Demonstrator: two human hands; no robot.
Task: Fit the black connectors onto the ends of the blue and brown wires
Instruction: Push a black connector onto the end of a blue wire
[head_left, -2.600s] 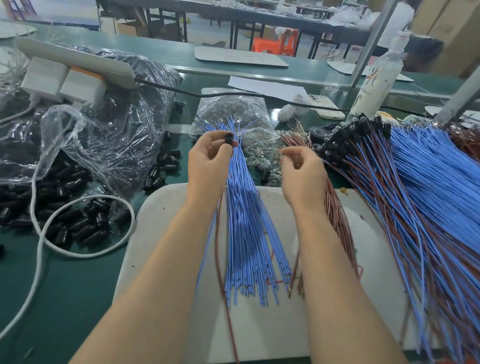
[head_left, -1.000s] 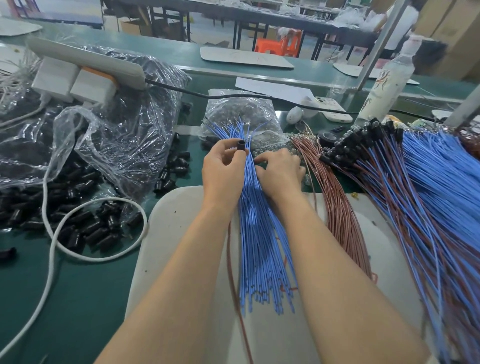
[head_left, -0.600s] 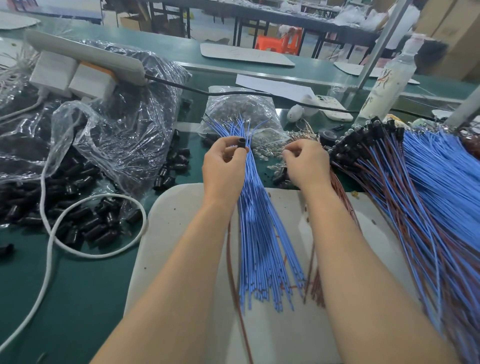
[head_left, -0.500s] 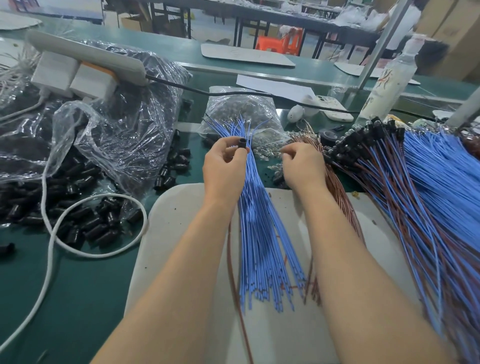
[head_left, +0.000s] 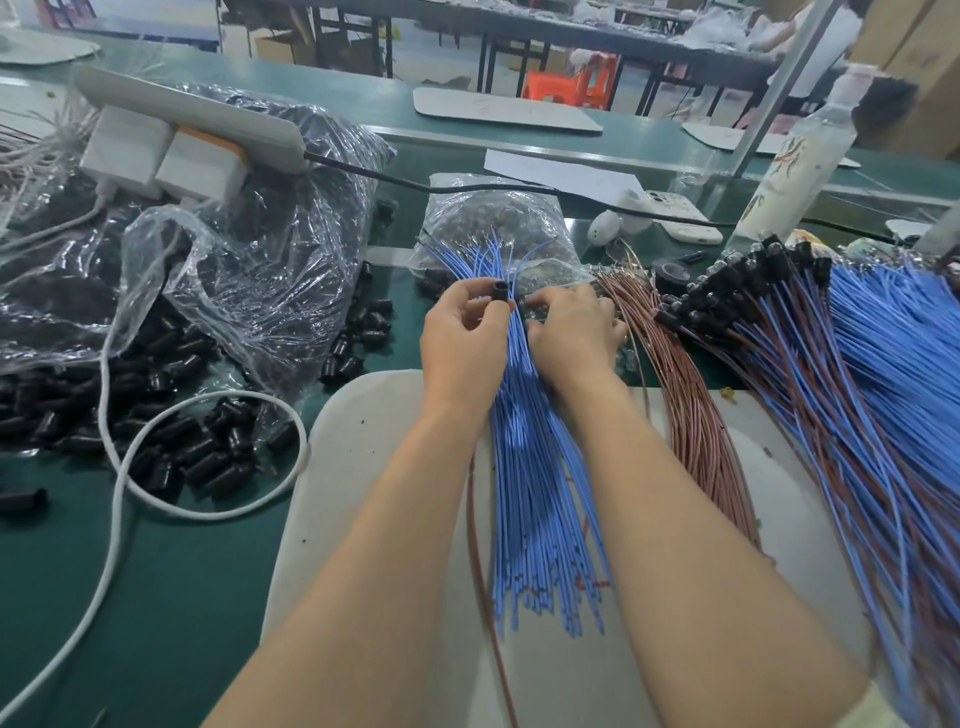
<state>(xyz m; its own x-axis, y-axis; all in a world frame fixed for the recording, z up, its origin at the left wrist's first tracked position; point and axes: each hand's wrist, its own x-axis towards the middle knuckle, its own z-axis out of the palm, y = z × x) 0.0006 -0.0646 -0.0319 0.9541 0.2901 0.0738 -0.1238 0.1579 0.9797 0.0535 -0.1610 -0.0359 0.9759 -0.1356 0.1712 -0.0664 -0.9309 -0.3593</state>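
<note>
Light: bright, even, from above and the open far side; shadows soft.
Glare: white glints on the plastic bag (head_left: 244, 280); pale sheen along the table (head_left: 171, 582) far edge.
Blur: blue wires (head_left: 540, 519) smeared at near ends; right edge streaked.
Distortion: wide-angle bowing toward corners.

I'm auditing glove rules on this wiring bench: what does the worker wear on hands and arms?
Nothing on either hand: the left hand and right hand show no gloves, rings or watch. The left forearm and right forearm are uncovered. A scrap of pale cloth at the right elbow may be a sleeve.
</note>
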